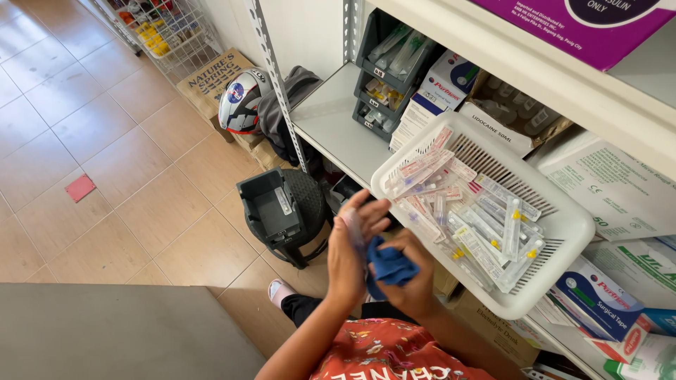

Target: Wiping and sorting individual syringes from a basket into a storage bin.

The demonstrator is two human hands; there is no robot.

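My right hand (415,285) is closed around a crumpled blue cloth (389,267) in front of my chest. My left hand (351,243) is right beside it, fingers spread, holding a small clear sealed packet (353,224) against the palm, and the cloth touches that hand. Just to the right, a white slotted plastic basket (556,246) rests on the shelf edge, filled with several sealed syringe and needle packets (468,211).
White metal shelf (331,119) holds stacked dark bins (386,77) and boxes. A dark bin (271,204) sits on a black stool on the tiled floor. A helmet (239,102), a grey garment, a cardboard box and a wire rack stand further left. Grey surface lower left.
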